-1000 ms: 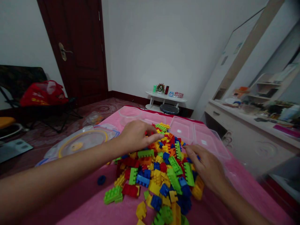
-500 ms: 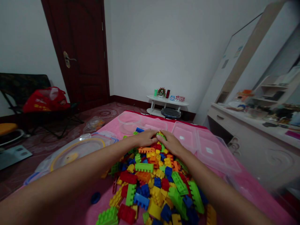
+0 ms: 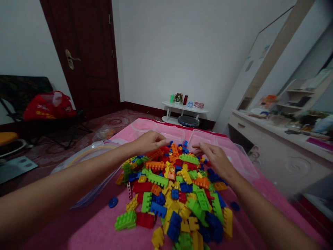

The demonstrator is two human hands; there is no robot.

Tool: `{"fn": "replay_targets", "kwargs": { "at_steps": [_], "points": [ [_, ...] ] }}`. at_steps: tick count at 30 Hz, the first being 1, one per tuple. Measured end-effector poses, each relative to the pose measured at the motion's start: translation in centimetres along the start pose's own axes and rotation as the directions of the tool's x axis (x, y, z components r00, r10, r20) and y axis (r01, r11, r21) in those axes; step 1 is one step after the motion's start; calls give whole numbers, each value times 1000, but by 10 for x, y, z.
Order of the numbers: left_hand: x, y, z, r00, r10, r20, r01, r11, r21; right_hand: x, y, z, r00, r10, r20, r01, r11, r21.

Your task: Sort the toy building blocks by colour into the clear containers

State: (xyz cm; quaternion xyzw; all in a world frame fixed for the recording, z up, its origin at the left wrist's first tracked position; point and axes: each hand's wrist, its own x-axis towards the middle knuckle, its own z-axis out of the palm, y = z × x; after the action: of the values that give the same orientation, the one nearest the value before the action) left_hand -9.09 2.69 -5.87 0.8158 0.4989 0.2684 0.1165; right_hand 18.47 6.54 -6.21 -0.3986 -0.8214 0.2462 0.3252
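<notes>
A loose heap of plastic building bricks [image 3: 169, 189] in red, yellow, green, blue and orange spreads over the pink cloth [image 3: 85, 229]. My left hand [image 3: 150, 141] is at the far left side of the heap, fingers pointing right over the bricks, with nothing seen in it. Across from it, my right hand [image 3: 215, 159] hovers at the heap's far right side, fingers stretched and apart, holding nothing. Between the hands lie small blue and orange bricks. One blue wheel-like piece [image 3: 113, 202] lies left of the heap, and another blue round piece [image 3: 235, 206] lies to the right.
Clear plastic boxes [image 3: 173, 133] stand beyond the heap, with more clear trays [image 3: 240, 156] at the right. A clear round lid with a yellow ring [image 3: 91, 150] lies under my left forearm. A white dresser [image 3: 249, 128] stands along the right side.
My hands have moved apart from their meeting point at the heap's far end, left hand leftward, right hand rightward. The far part of the heap is now spread wider and flatter.
</notes>
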Motion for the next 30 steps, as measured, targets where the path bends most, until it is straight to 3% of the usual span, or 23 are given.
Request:
{"fn": "replay_targets", "kwargs": {
  "at_steps": [2,4,6,9,12,16,20,23,25,30],
  "points": [
    [11,-17,4,998,-33,-46,39,990,133,0,15,-5,992,74,-104,-84,992,-94],
    [22,-34,14,995,-92,-40,98,971,216,1,28,-4,988,96,-124,-124,963,-240],
    [31,-45,26,986,-168,18,158,956,245,1,36,3,992,111,-57,-124,936,-330],
    [36,-47,41,970,-219,103,184,943,276,-1,40,16,981,186,59,-160,940,-303],
    [35,-33,44,951,-260,167,202,933,297,-4,36,24,966,229,118,-207,963,-172],
    [29,-2,29,913,-307,269,258,944,205,-4,24,18,975,207,77,-204,978,-50],
    [17,37,20,968,-155,200,141,987,83,-5,10,7,989,94,115,-88,995,-51],
    [8,59,32,985,-52,162,37,995,98,-9,5,9,994,33,105,-23,995,-98],
    [7,65,47,981,-46,189,21,991,130,-14,6,13,995,-3,96,16,990,-139],
    [16,50,75,973,-94,212,64,987,146,-19,16,25,998,35,52,-25,982,-185]
  ]
}}
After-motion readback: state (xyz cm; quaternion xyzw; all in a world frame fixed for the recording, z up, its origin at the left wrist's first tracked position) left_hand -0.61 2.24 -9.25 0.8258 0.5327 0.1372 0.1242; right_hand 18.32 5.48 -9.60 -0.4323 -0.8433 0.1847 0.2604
